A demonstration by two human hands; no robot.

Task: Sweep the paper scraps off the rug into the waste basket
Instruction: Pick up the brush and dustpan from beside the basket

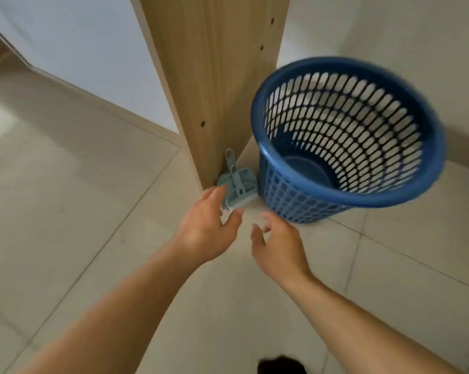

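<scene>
Just past the left hand point(205, 230), whose spread fingers point(214, 194) hold nothing, a dustpan set point(237, 184) leans untouched. Beyond the right hand's point(277, 245) loose, empty fingers stands the basket point(295, 206). No rug or scraps show; sweeping seems unstarted.

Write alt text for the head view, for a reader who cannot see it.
Two bare hands, left hand and right hand, reach with open fingers toward a small pale-green plastic dustpan and brush set propped against a light wooden panel, beside an empty blue perforated plastic waste basket on beige floor tiles.
</scene>
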